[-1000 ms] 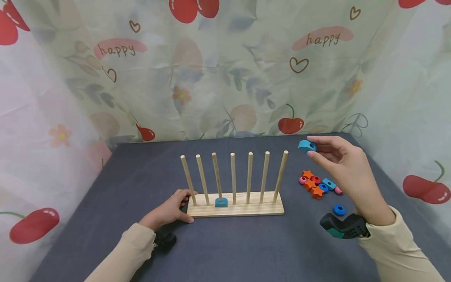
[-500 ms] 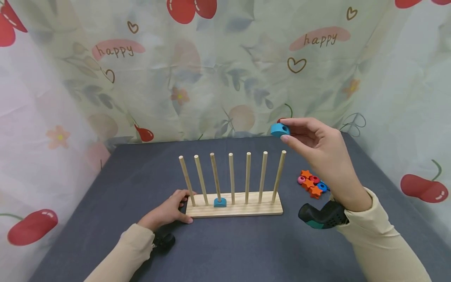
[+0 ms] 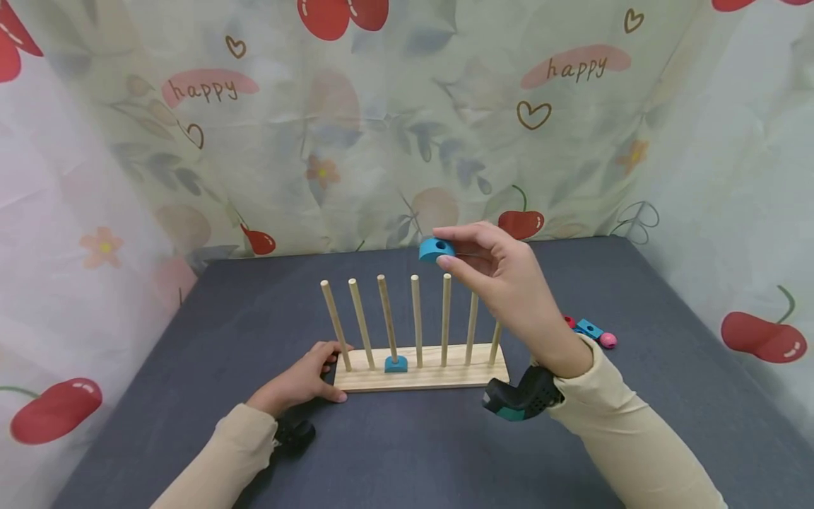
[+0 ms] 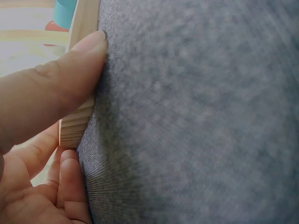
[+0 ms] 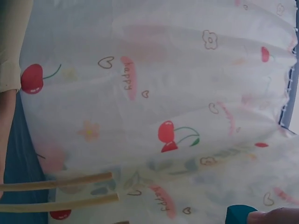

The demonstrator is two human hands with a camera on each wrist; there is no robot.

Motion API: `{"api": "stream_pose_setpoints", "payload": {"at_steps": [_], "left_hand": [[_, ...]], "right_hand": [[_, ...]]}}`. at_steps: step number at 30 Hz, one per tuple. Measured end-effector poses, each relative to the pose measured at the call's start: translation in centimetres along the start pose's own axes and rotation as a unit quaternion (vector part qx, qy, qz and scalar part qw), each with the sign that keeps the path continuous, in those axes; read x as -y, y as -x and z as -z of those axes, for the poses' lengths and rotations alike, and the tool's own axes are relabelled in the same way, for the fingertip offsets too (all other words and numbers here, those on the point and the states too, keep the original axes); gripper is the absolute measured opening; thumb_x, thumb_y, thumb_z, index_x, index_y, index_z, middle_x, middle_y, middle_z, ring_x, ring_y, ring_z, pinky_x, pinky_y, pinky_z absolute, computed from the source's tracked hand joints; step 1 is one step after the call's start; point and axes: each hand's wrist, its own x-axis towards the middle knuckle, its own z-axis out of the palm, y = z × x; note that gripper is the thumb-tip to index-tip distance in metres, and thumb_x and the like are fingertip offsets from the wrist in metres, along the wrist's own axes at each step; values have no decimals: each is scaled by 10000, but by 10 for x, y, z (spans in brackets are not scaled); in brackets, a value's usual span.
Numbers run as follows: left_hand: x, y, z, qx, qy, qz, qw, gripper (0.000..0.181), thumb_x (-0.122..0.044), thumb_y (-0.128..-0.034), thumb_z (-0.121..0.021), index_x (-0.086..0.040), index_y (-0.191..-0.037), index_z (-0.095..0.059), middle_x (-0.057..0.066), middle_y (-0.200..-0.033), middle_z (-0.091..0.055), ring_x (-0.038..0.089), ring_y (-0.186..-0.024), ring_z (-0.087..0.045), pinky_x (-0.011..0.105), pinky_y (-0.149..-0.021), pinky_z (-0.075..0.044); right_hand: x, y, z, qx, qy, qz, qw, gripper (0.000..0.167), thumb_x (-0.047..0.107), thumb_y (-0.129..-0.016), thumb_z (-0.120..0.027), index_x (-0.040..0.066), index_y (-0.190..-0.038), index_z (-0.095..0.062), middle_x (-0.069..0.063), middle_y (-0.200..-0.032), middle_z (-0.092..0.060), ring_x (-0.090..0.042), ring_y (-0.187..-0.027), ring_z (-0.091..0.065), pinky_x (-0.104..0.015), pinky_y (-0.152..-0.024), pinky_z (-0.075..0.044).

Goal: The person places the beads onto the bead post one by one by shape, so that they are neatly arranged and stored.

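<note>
A wooden peg board (image 3: 369,382) with several upright dowels stands on the dark tabletop. A blue half-round bead (image 3: 396,365) sits at the foot of its third peg from the left. My left hand (image 3: 302,380) grips the board's left end, thumb (image 4: 70,79) along the front edge and fingers round the end. Between thumb and fingertips my right hand (image 3: 502,276) pinches another blue half-round bead (image 3: 436,249), its hole visible. That bead is above and behind the peg tops, near the middle pegs. In the right wrist view only part of the bead (image 5: 239,214) and a finger show.
Loose beads lie right of the board, partly hidden by the right arm: a blue block bead (image 3: 589,328), a pink bead (image 3: 608,341) and a red bead (image 3: 569,322). A patterned cloth (image 3: 381,141) hangs behind the dark tabletop (image 3: 407,452).
The right hand has carried the blue half-round bead leftward from above the loose beads to over the middle of the peg board. The left hand keeps its grip on the board's end.
</note>
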Motion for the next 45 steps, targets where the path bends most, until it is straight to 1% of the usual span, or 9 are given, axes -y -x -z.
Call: {"api": "stream_pose_setpoints", "payload": {"at_steps": [9, 15, 19, 23, 26, 30, 36, 41, 45], "left_hand": [[-1, 1, 1, 15, -13, 15, 10000, 788, -124, -709, -862, -104, -1387, -459, 180, -1346, -381, 346, -1249, -381, 551, -1043, -326], [-1, 2, 1, 13, -45, -78, 10000, 793, -133, -706, -865, -96, -1387, -461, 180, -1331, -391, 339, -1228, -391, 547, -1036, -336], [-1, 2, 1, 6, -34, -115, 9999, 794, -130, -706, -865, -92, -1388, -461, 182, -1331, -388, 337, -1226, -389, 546, -1038, -334], [0, 1, 1, -3, -53, -142, 9999, 793, -127, -705, -864, -88, -1388, -463, 182, -1324, -391, 334, -1223, -390, 543, -1041, -334], [0, 1, 1, -6, -61, -137, 9999, 795, -130, -704, -866, -90, -1388, -463, 182, -1324, -392, 332, -1220, -392, 542, -1038, -336], [0, 0, 1, -3, -69, -115, 9999, 795, -139, -702, -868, -95, -1386, -463, 184, -1328, -390, 333, -1213, -394, 541, -1029, -338], [0, -1, 1, -16, -64, -59, 10000, 794, -138, -703, -867, -99, -1384, -462, 184, -1334, -386, 337, -1221, -393, 544, -1031, -336], [1, -1, 0, -7, -51, -69, 10000, 797, -137, -703, -868, -91, -1386, -461, 187, -1336, -384, 340, -1223, -393, 544, -1034, -336], [1, -1, 0, -29, -41, -53, 10000, 799, -150, -702, -870, -100, -1388, -462, 180, -1337, -385, 339, -1230, -392, 541, -1040, -336]], "right_hand": [[-16, -7, -37, 105, -171, 167, 9997, 352, 79, -930, -626, 34, -1279, -601, -97, -1191, -600, -190, -1062, -643, -248, -895, -513], [-29, -10, -56, 118, -167, 363, 9991, 328, 84, -952, -590, 35, -1276, -601, -100, -1173, -572, -176, -1079, -623, -230, -921, -495], [-37, -9, -65, 110, 34, 389, 9992, 315, 124, -966, -578, 78, -1276, -611, -62, -1151, -573, -160, -974, -613, -220, -816, -508], [-42, -6, -72, 129, 226, 310, 9992, 311, 139, -967, -581, 108, -1274, -619, -48, -1116, -582, -158, -823, -545, -252, -672, -436], [-45, -5, -76, 100, 307, 262, 9991, 308, 133, -964, -584, 111, -1269, -620, -47, -1084, -581, -148, -743, -494, -268, -633, -404], [-48, -6, -78, 48, 316, 237, 9992, 305, 125, -962, -584, 95, -1264, -615, -47, -1079, -578, -141, -708, -489, -258, -609, -388], [-50, -8, -80, 125, 298, 193, 9993, 303, 130, -963, -581, 102, -1264, -609, -54, -1129, -577, -126, -863, -605, -237, -623, -396], [-52, -7, -82, 289, 415, -16, 9987, 306, 159, -960, -588, 143, -1264, -613, -22, -1156, -583, -116, -954, -612, -247, -671, -424], [-57, -4, -85, 363, 244, -210, 9988, 317, 145, -963, -584, 126, -1279, -570, -19, -1181, -590, -129, -1011, -615, -248, -786, -496]]}}
